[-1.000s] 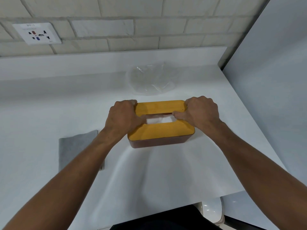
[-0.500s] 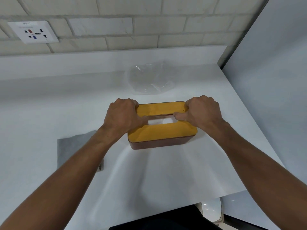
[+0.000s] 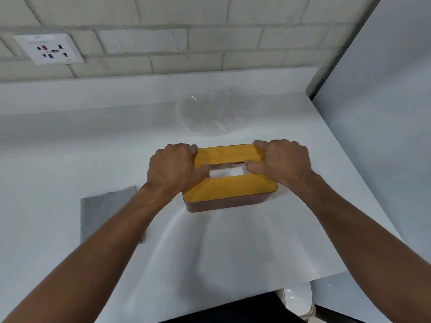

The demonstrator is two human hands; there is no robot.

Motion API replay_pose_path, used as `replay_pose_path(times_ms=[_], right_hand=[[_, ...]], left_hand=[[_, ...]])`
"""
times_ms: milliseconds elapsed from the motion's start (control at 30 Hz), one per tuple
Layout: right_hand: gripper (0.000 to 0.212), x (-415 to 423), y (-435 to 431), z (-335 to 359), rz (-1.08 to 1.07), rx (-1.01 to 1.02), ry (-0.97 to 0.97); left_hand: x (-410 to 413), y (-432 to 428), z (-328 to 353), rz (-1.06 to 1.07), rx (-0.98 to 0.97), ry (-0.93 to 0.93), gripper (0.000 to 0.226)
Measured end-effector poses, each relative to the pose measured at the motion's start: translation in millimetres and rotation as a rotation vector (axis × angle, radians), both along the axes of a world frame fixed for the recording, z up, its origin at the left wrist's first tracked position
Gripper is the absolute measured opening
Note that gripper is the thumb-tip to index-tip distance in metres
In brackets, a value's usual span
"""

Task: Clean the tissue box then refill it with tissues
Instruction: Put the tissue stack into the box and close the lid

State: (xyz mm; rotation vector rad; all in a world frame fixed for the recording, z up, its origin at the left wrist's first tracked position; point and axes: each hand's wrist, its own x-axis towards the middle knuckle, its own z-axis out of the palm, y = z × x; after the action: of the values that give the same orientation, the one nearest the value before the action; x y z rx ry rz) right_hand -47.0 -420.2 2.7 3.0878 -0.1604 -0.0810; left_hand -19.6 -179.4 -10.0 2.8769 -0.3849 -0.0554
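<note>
A brown tissue box [image 3: 227, 203] with a yellow lid [image 3: 229, 186] stands in the middle of the white counter. White tissues [image 3: 227, 172] show through the lid's slot. My left hand [image 3: 173, 169] grips the box's left end, its thumb reaching into the slot. At the right end my right hand [image 3: 281, 160] grips the lid the same way, thumb at the slot's right edge. Both hands curl over the lid's ends.
A grey cloth [image 3: 105, 210] lies flat to the left of the box, partly under my left forearm. An empty clear plastic wrapper [image 3: 211, 113] sits behind the box. A wall socket [image 3: 49, 48] is at the back left. The counter's edge [image 3: 349, 164] runs along the right.
Both hands stay on the ends of the lid. The thumbs have spread slightly, so more white tissue shows in the slot. The box has hardly moved.
</note>
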Motion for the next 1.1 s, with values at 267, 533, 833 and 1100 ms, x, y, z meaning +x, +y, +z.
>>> replay_pose_path(times_ms=[267, 533, 833, 1100], right_hand=[[0.066, 27.2, -2.1, -4.8, 0.130, 0.116, 0.087], [0.075, 35.0, -7.6, -10.5, 0.111, 0.083, 0.098], [0.111, 14.4, -38.7, -8.2, -0.042, 0.949, 0.343], [0.110, -8.2, -62.2, -37.7, 0.122, 1.275, 0.647]], left_hand=[[-6.6, 1.0, -8.1, 0.030, -0.234, 0.034, 0.064], [28.2, 46.7, -35.8, 0.058, -0.984, 0.521, 0.032], [35.6, 37.2, -9.6, -0.275, -0.377, 0.458, 0.124], [10.7, 56.4, -56.8, -0.313, -0.553, 0.574, 0.166]])
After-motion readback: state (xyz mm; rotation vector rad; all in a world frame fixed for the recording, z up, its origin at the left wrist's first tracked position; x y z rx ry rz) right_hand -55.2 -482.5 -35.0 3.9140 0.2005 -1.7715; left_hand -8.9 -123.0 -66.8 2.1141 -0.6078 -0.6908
